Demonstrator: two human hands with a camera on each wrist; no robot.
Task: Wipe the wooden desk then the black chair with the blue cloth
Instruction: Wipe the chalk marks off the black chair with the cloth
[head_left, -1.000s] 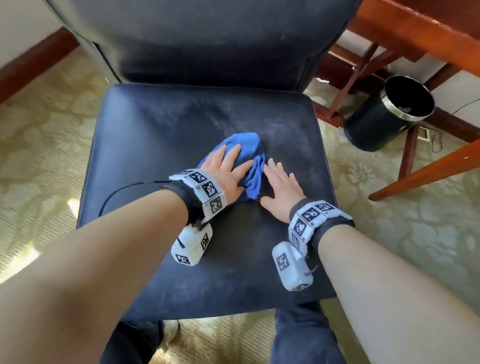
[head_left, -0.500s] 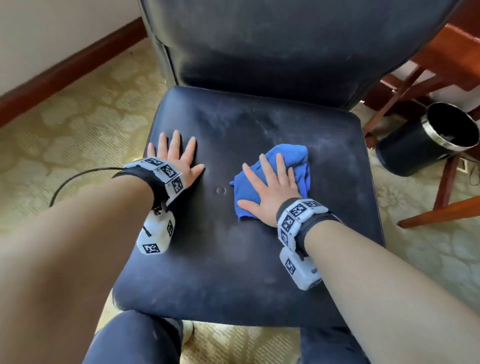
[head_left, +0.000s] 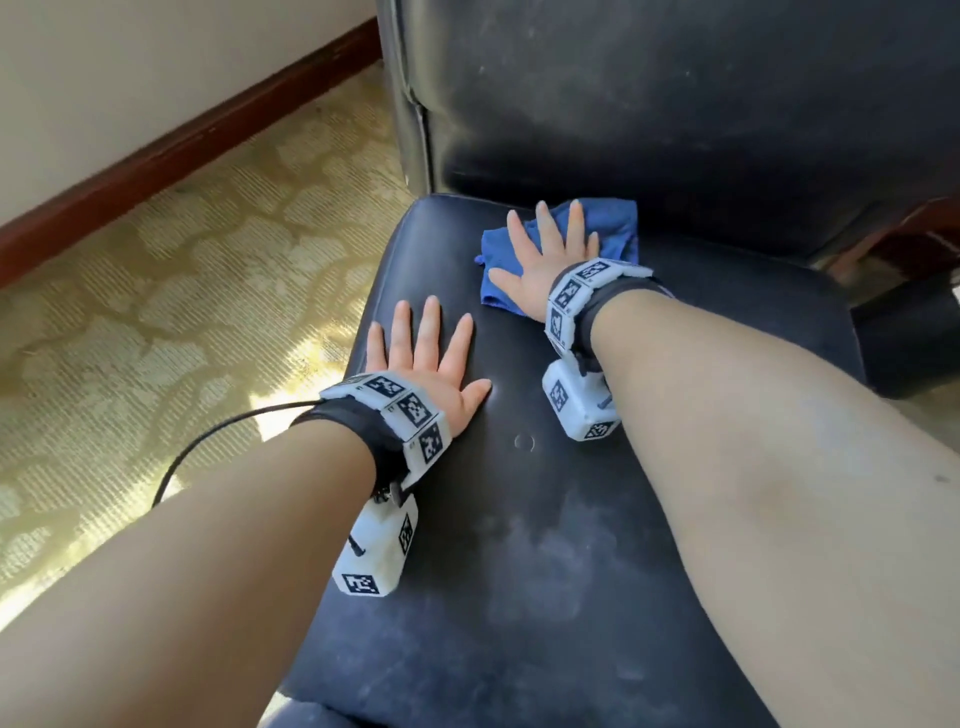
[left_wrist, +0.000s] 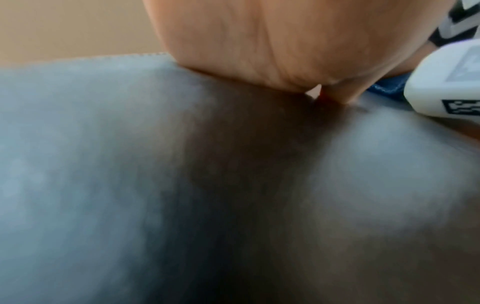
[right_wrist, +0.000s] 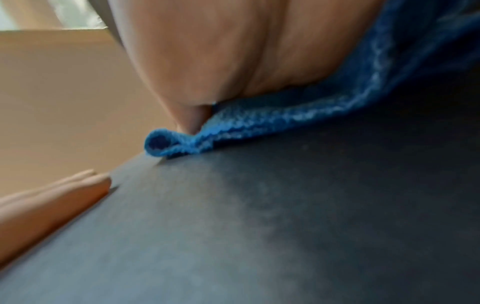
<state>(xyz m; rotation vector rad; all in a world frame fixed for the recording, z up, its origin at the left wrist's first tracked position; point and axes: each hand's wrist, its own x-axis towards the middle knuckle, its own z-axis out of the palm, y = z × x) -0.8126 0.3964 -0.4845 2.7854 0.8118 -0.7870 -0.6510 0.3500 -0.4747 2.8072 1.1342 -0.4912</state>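
The black chair's seat (head_left: 545, 519) fills the middle of the head view, dusty and smeared in front, with its backrest (head_left: 675, 104) rising behind. A blue cloth (head_left: 613, 228) lies crumpled at the back of the seat, close to the backrest. My right hand (head_left: 550, 249) presses flat on the cloth with straight, spread fingers. My left hand (head_left: 423, 358) lies flat on the bare seat near its left edge, fingers spread, holding nothing. In the right wrist view the cloth (right_wrist: 285, 121) bunches under my palm. In the left wrist view my palm (left_wrist: 285, 51) rests on the seat (left_wrist: 233, 185).
Patterned beige carpet (head_left: 182, 312) stretches to the left, up to a dark wooden baseboard (head_left: 182, 150) and a pale wall. A black cable (head_left: 208, 441) runs from my left wristband. A wooden piece (head_left: 930, 234) shows at the right edge.
The cloth passed from my left hand to my right. My right hand has since pushed it toward the back of the seat. My left hand moved to the seat's left edge.
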